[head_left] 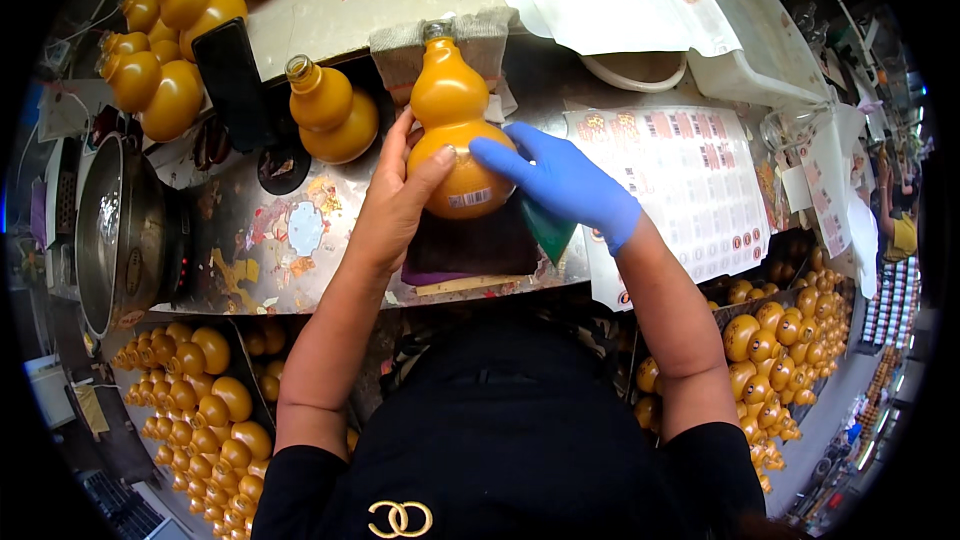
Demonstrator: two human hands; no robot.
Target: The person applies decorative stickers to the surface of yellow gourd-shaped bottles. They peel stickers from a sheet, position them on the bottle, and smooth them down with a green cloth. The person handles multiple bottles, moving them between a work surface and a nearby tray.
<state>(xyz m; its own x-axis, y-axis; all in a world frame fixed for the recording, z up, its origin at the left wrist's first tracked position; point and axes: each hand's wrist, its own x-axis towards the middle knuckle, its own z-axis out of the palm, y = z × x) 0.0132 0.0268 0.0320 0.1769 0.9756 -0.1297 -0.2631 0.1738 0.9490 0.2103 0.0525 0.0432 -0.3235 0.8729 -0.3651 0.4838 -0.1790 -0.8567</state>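
A gourd-shaped orange-yellow bottle (450, 90) with a clear glass neck leans back against a folded grey cloth (392, 40). On its lower bulb is a small white barcode label. My bare left hand (398, 195) wraps the bulb's left side, thumb across its front. From the right, my right hand (570, 180), in a blue glove, presses its fingers to the same bulb. Below the bottle lies a dark pad (470, 248), and a green piece (548, 230) shows under the glove. Sticker sheets (690, 200) lie right of my gloved hand.
Another gourd bottle (335, 115) stands to the left, near a black phone (235, 80) on a stand. A wide metal pan (125, 230) sits at the far left. Crates of bottles (205, 420) flank my body; a white plastic bin (770, 50) is at the back right.
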